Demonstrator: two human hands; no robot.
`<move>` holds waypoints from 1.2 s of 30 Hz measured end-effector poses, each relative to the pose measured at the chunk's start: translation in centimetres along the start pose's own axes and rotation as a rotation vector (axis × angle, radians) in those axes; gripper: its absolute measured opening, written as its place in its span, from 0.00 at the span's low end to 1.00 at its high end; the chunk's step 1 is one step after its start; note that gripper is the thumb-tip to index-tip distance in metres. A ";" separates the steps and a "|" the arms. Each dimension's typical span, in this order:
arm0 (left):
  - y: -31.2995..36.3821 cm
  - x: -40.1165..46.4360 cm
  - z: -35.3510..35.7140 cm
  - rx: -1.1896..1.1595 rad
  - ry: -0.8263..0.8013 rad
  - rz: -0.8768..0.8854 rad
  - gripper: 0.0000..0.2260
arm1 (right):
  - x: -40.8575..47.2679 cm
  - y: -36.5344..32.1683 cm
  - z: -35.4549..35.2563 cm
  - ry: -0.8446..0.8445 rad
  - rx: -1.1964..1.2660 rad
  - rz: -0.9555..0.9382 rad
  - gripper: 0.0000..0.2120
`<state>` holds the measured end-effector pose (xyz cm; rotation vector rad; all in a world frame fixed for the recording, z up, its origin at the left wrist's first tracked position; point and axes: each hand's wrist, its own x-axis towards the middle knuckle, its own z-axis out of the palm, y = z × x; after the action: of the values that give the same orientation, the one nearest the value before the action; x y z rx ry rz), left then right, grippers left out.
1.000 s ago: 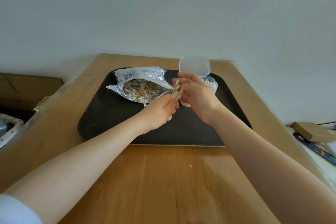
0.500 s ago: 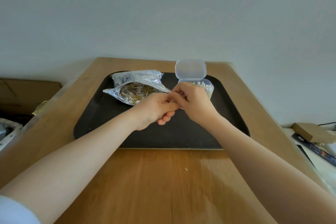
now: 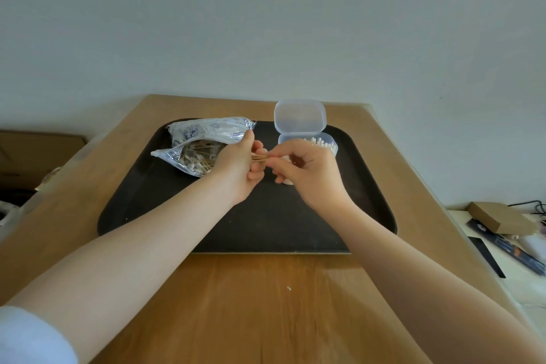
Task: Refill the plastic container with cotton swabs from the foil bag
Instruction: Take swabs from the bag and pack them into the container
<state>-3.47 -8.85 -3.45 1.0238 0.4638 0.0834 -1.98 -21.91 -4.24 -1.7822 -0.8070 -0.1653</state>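
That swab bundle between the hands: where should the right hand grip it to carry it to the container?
Grip the wooden shafts mid-length, coming from the right. The swab bundle lies roughly level, sticking out of the left hand toward the right hand; the plastic container sits open just behind.

No text can be read — the foil bag (image 3: 206, 130), upper left of centre, bears only blurred blue print.

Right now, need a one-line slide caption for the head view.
Both hands, left and right, pinch a small bundle of cotton swabs above the black tray, between foil bag and open plastic container.
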 end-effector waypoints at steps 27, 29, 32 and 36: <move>-3.3 2.6 3.7 1.068 -0.075 0.581 0.28 | 3.7 4.5 -9.2 0.248 0.079 0.351 0.06; -4.2 1.7 3.3 1.114 -0.124 0.631 0.31 | 2.8 3.8 -9.1 0.220 0.099 0.320 0.05; -5.3 0.7 2.8 1.138 -0.155 0.745 0.31 | 1.4 3.3 -8.9 0.224 0.168 0.341 0.05; -5.6 0.0 2.7 1.181 -0.082 0.826 0.27 | 0.0 3.5 -8.8 0.258 0.216 0.403 0.05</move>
<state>-3.20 -13.99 -7.01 2.3283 -0.0737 0.5456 2.49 -30.25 -3.77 -1.6396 -0.2615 -0.0377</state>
